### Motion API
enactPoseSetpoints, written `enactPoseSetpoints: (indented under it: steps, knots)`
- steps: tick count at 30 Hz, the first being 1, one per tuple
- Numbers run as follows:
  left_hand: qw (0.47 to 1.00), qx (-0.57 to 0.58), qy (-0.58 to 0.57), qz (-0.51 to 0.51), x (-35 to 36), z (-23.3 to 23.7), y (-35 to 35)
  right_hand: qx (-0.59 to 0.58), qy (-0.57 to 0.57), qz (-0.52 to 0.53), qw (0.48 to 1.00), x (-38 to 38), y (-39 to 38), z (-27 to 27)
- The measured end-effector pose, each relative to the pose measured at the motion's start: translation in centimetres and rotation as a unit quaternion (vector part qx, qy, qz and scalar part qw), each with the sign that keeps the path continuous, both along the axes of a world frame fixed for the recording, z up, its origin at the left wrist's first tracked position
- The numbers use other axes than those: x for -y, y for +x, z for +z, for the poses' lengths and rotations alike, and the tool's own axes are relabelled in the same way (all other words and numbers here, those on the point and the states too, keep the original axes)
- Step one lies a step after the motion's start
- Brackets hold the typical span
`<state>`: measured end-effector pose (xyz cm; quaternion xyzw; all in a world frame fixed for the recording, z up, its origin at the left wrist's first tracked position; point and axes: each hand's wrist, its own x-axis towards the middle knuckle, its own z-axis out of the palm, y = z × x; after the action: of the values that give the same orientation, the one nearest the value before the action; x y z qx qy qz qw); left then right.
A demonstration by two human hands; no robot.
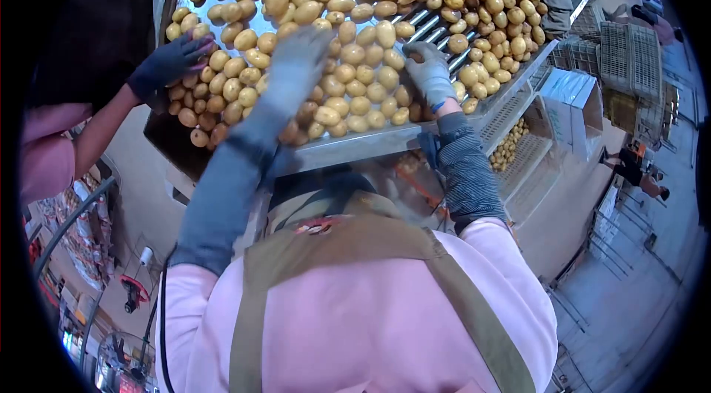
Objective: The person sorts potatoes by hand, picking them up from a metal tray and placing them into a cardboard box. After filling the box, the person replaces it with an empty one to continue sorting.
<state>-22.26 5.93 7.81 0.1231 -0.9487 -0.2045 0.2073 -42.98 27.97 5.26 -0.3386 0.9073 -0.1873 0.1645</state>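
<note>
Many small, smooth, yellow-brown potatoes (359, 71) lie crowded on a metal sorting table (348, 155). My left hand (300, 60), in a pale glove, is over the potatoes near the table's middle. Motion smears its fingers, so whether it grips anything cannot be made out. My right hand (429, 71), in a grey-white glove, rests at the right edge of that group, beside metal rollers (426, 27). Its thumb and curved fingers are apart, and no potato shows between them. Both forearms wear dark grey sleeve covers.
At the left, another person's dark-gloved hand (174, 60) touches potatoes. More potatoes fill the far side. Below the table's right edge, a plastic crate (526, 163) holds potatoes. A box with plastic wrap (570, 101) and stacked crates (629, 60) stand further right.
</note>
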Motion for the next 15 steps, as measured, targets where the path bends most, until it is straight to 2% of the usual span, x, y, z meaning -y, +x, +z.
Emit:
enactPoseSetpoints:
  steps: [1, 4, 5, 6, 7, 8, 9, 10, 12, 14, 15]
  knots:
    - [0.997, 0.066, -0.050, -0.008, 1.0, -0.7, -2.5, 0.023, -0.040, -0.049, 0.998, 0.0, 0.4, -0.7]
    - [0.948, 0.265, -0.177, -0.017, 1.8, -2.3, -8.4, -0.100, -0.149, -0.082, 0.980, -0.5, 3.1, -0.3]
    - [0.944, 0.272, -0.183, -0.046, 2.2, -2.4, -9.5, -0.138, -0.145, -0.067, 0.978, -0.8, 3.8, 0.7]
    - [0.938, 0.281, -0.188, -0.077, 2.7, -2.8, -10.2, -0.035, -0.194, -0.117, 0.973, -1.3, 4.9, 1.4]
    - [0.929, 0.331, -0.144, -0.084, 3.4, -3.1, -10.9, 0.068, -0.241, -0.166, 0.954, -1.7, 6.2, 2.0]
    - [0.961, 0.258, -0.082, -0.052, 3.1, -3.7, -10.2, 0.167, -0.289, -0.210, 0.919, -1.6, 7.2, 2.9]
    - [0.983, 0.182, -0.022, -0.019, 2.0, -2.3, -8.6, 0.287, -0.343, -0.237, 0.863, -1.3, 8.6, 4.6]
    - [0.994, 0.102, 0.037, 0.010, 0.9, -0.6, -7.1, 0.352, -0.370, -0.259, 0.820, -0.1, 10.3, 7.1]
    - [0.971, 0.208, 0.089, -0.081, -3.1, 3.8, -4.8, 0.513, -0.438, -0.329, 0.661, 1.4, 12.0, 8.4]
    - [0.987, -0.046, 0.103, -0.112, -6.3, 1.9, -1.2, 0.575, -0.373, -0.321, 0.654, 1.8, 12.6, 8.1]
    - [0.978, 0.078, 0.171, -0.091, -5.2, 1.6, -1.2, 0.580, -0.344, -0.281, 0.683, 2.4, 12.5, 7.5]
